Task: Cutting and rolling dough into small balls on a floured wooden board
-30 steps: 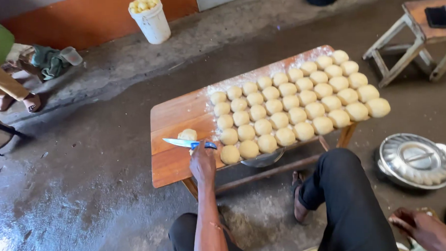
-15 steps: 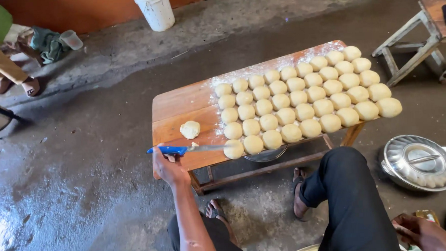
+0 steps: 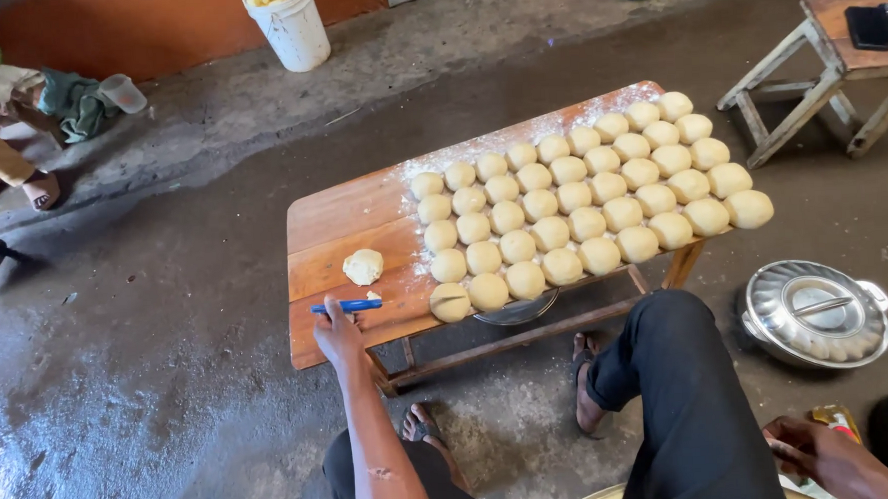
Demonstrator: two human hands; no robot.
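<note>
My left hand (image 3: 339,334) is at the near left edge of a low wooden table (image 3: 335,216), its fingers on the near side of a blue-handled knife (image 3: 348,306) that lies flat on the board. A flattened piece of dough (image 3: 363,266) sits just beyond the knife. Several rows of round dough balls (image 3: 574,196) cover the floured right part of the table. My right hand (image 3: 822,455) hangs low at the bottom right, beside my knee in black trousers (image 3: 682,389); whether it holds anything is unclear.
A lidded metal pot (image 3: 814,313) stands on the floor to the right. A metal bowl (image 3: 517,311) sits under the table. A wooden stool (image 3: 835,58) is at the far right, a white bucket (image 3: 295,26) at the back. Another person's sandalled foot (image 3: 40,187) is at the far left.
My left hand with the knife has drawn back from beside the dough balls to the table's near left edge. The knife has turned and now lies level along that edge.
</note>
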